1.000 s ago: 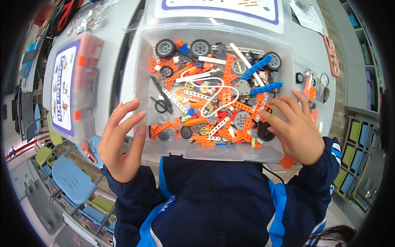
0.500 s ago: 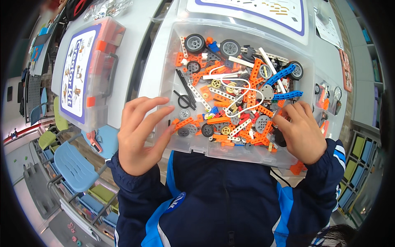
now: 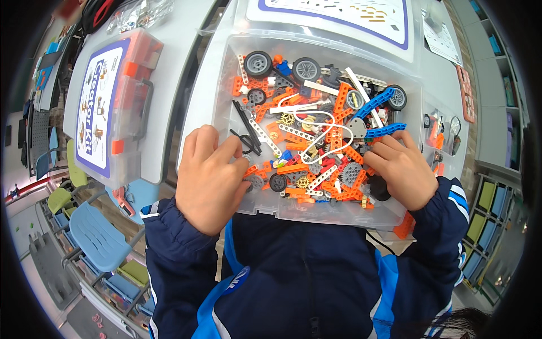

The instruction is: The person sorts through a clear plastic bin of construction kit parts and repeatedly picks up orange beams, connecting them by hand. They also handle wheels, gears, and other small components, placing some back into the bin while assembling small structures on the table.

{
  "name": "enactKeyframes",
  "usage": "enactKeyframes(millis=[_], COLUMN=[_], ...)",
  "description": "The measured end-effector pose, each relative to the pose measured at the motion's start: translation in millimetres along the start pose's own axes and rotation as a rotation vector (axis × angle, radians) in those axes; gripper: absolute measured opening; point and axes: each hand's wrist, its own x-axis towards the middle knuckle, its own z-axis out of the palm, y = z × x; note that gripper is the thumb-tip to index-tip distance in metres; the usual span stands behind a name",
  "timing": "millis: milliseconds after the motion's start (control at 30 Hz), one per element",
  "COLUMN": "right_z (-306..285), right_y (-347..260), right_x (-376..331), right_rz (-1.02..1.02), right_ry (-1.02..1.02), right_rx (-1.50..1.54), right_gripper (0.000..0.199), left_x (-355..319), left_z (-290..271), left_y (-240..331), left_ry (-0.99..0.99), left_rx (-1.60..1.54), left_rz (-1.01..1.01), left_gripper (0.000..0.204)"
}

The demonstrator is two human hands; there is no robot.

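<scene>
A clear plastic box [image 3: 316, 213] lies open in front of me, heaped with building-kit parts. My left hand [image 3: 212, 179] is closed, with its fingers curled over the box's left side near a grey gear [image 3: 257, 182]; what lies in them is hidden. My right hand [image 3: 402, 172] reaches into the right side with bent, closed fingers, whose tips are hidden among the parts. Beside it lie a black round part [image 3: 379, 188], an orange beam [image 3: 355, 153] and a blue curved beam [image 3: 385, 130]. A white cord [image 3: 327, 114] loops over the middle of the heap.
The box's lid [image 3: 339, 17] is folded back at the far side. A second, closed kit box [image 3: 104, 107] lies on the table at left. A smaller parts tray [image 3: 442, 133] sits at right, beside an orange strip [image 3: 466, 94]. Blue chairs [image 3: 101, 234] stand at lower left.
My left hand has gone from spread fingers to curled ones and moved right, over the box's edge. The right hand has shifted slightly among the parts, and the black round part shows more.
</scene>
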Motion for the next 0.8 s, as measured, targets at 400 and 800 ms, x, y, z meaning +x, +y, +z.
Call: enactKeyframes(millis=[400, 800], right_z=[-16, -9], right_y=[-2, 30], right_x=[-17, 62], right_rz=[0.003, 0.035], right_ry=[0.118, 0.498], right_rx=[0.172, 0.218], right_gripper=[0.031, 0.029], left_x=[2, 0], left_z=[13, 16], left_y=[-12, -6], left_ry=[0.006, 0.192], left_rx=[-0.182, -0.433], left_rz=[0.067, -0.019], left_gripper=[0.023, 0.046])
